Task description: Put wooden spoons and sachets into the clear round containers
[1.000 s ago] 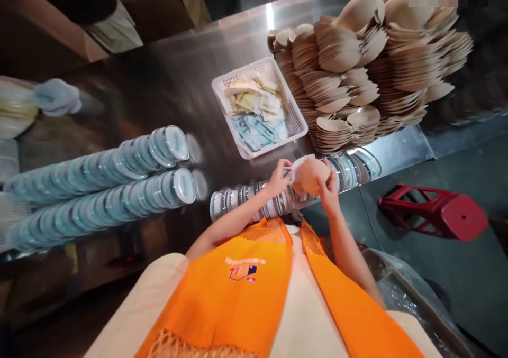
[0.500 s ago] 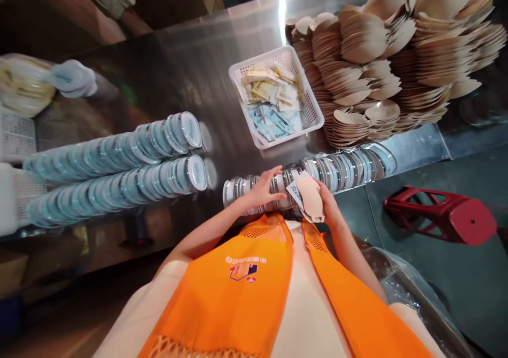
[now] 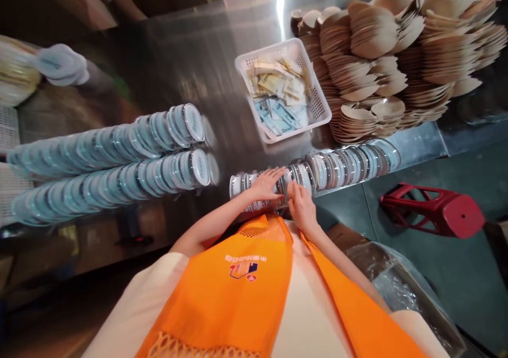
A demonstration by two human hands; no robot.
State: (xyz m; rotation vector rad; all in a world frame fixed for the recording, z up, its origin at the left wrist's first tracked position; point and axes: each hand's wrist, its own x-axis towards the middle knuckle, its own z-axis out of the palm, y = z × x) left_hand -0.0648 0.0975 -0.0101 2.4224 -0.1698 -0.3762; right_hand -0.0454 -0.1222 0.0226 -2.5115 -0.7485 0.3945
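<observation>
My left hand (image 3: 266,184) lies over the near row of round, clear-rimmed containers (image 3: 345,163), its fingers stretched across their tops. Close beside it, my right hand (image 3: 302,205) reaches down into the same row with curled fingers. Whatever those fingers hold, if anything, is hidden from view. Just beyond the row sits a white plastic basket (image 3: 326,116) with yellow and blue printed packets (image 3: 280,116) in it. Stacks of pale beige spoon-like scoops (image 3: 367,75) stand to the right of the basket.
Two rows of lidded round containers (image 3: 107,175) extend along the left of the metal table (image 3: 178,56). White lids (image 3: 61,64) are stacked at the far left. A red stool (image 3: 432,210) and an open box lined with clear plastic (image 3: 397,289) are on the right. Another person's arm (image 3: 127,2) shows at the back.
My right hand has moved left and down to the container row. The pale scoop and blue-and-white packet it held are out of sight. My left hand stays on the row.
</observation>
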